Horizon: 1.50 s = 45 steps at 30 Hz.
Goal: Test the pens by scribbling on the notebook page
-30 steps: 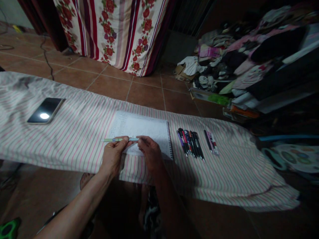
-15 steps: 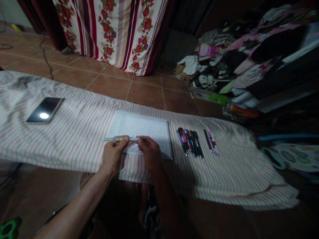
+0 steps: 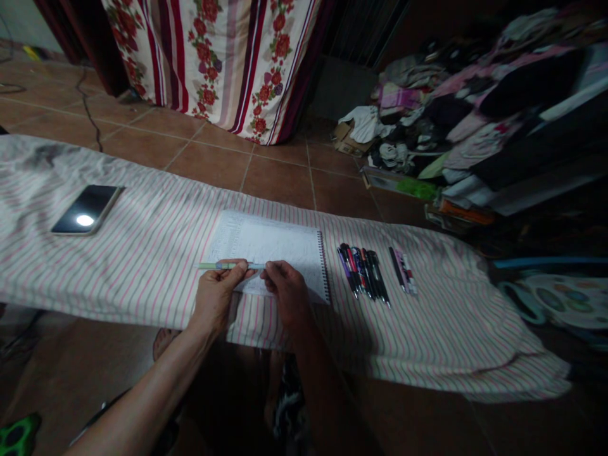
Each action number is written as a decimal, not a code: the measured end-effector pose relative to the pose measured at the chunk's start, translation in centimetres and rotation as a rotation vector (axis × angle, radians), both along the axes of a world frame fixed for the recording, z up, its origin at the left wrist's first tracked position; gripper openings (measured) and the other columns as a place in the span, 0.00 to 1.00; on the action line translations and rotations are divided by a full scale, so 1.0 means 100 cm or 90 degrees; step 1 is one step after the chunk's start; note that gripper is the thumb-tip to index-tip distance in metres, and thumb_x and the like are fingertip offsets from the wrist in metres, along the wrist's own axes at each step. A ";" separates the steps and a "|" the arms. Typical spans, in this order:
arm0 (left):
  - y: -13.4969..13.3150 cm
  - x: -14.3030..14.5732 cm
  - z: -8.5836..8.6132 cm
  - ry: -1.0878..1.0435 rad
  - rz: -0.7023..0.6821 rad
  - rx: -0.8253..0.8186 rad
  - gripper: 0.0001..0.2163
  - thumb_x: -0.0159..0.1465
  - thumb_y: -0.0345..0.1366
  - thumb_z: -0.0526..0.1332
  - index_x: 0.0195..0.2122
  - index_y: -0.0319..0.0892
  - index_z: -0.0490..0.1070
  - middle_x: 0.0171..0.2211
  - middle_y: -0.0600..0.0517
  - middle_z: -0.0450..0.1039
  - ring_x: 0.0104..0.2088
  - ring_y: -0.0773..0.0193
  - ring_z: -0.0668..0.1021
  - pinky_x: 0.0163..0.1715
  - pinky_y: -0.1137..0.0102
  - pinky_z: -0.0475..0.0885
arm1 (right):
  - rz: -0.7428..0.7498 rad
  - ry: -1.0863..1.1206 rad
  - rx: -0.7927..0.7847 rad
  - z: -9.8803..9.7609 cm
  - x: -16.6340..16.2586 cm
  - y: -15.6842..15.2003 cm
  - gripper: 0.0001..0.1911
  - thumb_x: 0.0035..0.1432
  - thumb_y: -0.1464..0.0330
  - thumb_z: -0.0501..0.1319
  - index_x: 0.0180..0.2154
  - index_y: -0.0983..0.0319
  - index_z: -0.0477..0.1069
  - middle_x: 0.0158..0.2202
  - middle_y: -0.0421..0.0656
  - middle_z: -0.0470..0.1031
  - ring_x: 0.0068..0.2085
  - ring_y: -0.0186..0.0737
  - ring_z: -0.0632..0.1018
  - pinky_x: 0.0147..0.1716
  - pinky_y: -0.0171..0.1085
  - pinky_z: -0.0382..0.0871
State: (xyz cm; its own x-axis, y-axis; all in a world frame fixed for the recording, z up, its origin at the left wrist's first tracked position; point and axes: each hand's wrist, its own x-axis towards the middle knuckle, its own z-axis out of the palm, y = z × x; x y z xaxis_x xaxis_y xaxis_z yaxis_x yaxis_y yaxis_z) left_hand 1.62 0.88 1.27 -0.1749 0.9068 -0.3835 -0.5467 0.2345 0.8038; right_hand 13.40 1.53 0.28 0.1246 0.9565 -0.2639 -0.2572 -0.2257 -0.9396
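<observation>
Between my two hands a slim pen (image 3: 209, 266), green at its left end and pale blue toward the right, lies level over a spiral notebook (image 3: 280, 237). My left hand (image 3: 219, 288) pinches it near the middle with thumb and fingers. At the pen's right end, my right hand (image 3: 287, 288) is closed with fingertips on the tip. The notebook is open to a page with faint writing, its wire coil on the right. To the right of it lies a row of several pens (image 3: 363, 272), and beyond them a smaller group of pens (image 3: 403, 271).
A striped cloth (image 3: 451, 316) covers the long narrow surface. A phone (image 3: 88, 210) with a bright reflection lies at the left. A floral curtain (image 3: 209, 57) hangs behind, and piled clothes (image 3: 456, 107) fill the back right. A paint palette-like item (image 3: 570, 301) sits at the right.
My right hand has shifted slightly to the right along the pen's end. The left hand keeps its pinch, and the other things have stayed in place.
</observation>
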 end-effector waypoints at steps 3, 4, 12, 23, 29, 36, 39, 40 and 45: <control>0.000 0.000 -0.001 -0.022 -0.003 -0.006 0.16 0.43 0.37 0.72 0.29 0.34 0.73 0.23 0.50 0.77 0.27 0.64 0.79 0.36 0.69 0.73 | -0.004 0.033 -0.005 -0.001 0.000 0.001 0.12 0.43 0.60 0.66 0.26 0.61 0.70 0.23 0.37 0.74 0.24 0.29 0.68 0.26 0.32 0.60; 0.000 0.000 -0.001 -0.029 -0.005 -0.009 0.15 0.43 0.37 0.71 0.30 0.34 0.73 0.24 0.50 0.77 0.27 0.64 0.79 0.36 0.69 0.73 | -0.002 0.041 -0.006 -0.002 0.000 0.001 0.11 0.42 0.61 0.66 0.27 0.61 0.70 0.23 0.37 0.74 0.24 0.29 0.69 0.26 0.32 0.60; 0.001 0.000 -0.001 -0.023 0.005 -0.010 0.14 0.44 0.36 0.71 0.29 0.34 0.74 0.24 0.50 0.77 0.27 0.67 0.79 0.37 0.72 0.72 | 0.006 0.040 0.005 -0.002 0.000 0.003 0.13 0.43 0.60 0.66 0.30 0.61 0.71 0.25 0.38 0.75 0.25 0.30 0.71 0.28 0.32 0.63; 0.000 0.002 0.001 -0.009 -0.003 -0.002 0.15 0.43 0.37 0.71 0.30 0.34 0.73 0.23 0.51 0.76 0.27 0.67 0.79 0.36 0.73 0.72 | -0.003 0.026 0.003 -0.002 0.001 0.002 0.11 0.44 0.61 0.65 0.26 0.62 0.69 0.22 0.37 0.73 0.23 0.28 0.67 0.24 0.31 0.59; 0.003 0.002 -0.005 -0.071 0.020 -0.002 0.13 0.44 0.34 0.71 0.28 0.34 0.74 0.25 0.53 0.76 0.28 0.69 0.79 0.36 0.75 0.72 | 0.014 0.043 0.040 -0.006 0.000 0.003 0.10 0.43 0.66 0.64 0.31 0.60 0.71 0.24 0.36 0.73 0.26 0.30 0.69 0.28 0.32 0.61; 0.004 0.000 -0.003 -0.086 0.039 0.001 0.13 0.42 0.33 0.72 0.28 0.35 0.73 0.24 0.53 0.77 0.27 0.69 0.79 0.35 0.76 0.73 | 0.014 0.046 -0.004 0.001 0.000 0.002 0.22 0.44 0.58 0.65 0.41 0.59 0.68 0.28 0.38 0.75 0.28 0.31 0.72 0.27 0.31 0.65; 0.003 0.000 -0.003 -0.073 0.019 -0.007 0.13 0.43 0.34 0.72 0.28 0.34 0.73 0.23 0.51 0.77 0.27 0.68 0.79 0.35 0.75 0.73 | 0.009 -0.020 -0.021 0.000 0.001 0.002 0.18 0.45 0.54 0.63 0.28 0.63 0.69 0.23 0.39 0.73 0.22 0.28 0.69 0.23 0.30 0.61; 0.002 0.000 -0.003 -0.064 0.011 -0.009 0.13 0.43 0.34 0.72 0.28 0.34 0.73 0.23 0.51 0.77 0.27 0.68 0.79 0.35 0.75 0.73 | 0.010 -0.045 -0.015 0.000 0.001 0.003 0.17 0.45 0.54 0.63 0.25 0.63 0.69 0.22 0.38 0.72 0.21 0.27 0.67 0.22 0.30 0.60; 0.001 0.002 -0.005 -0.042 0.004 -0.005 0.14 0.44 0.35 0.71 0.29 0.34 0.74 0.23 0.50 0.77 0.27 0.67 0.79 0.35 0.74 0.73 | -0.014 -0.037 0.003 -0.004 0.001 0.004 0.12 0.44 0.60 0.64 0.25 0.62 0.70 0.22 0.37 0.73 0.23 0.28 0.68 0.24 0.31 0.61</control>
State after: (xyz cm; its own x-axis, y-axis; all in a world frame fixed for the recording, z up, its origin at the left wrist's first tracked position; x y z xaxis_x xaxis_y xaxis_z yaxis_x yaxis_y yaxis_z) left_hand 1.81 0.95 0.77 -0.1551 0.9028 -0.4010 -0.5994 0.2367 0.7647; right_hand 13.54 1.96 -0.14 0.1609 0.9546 -0.2509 -0.2077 -0.2157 -0.9541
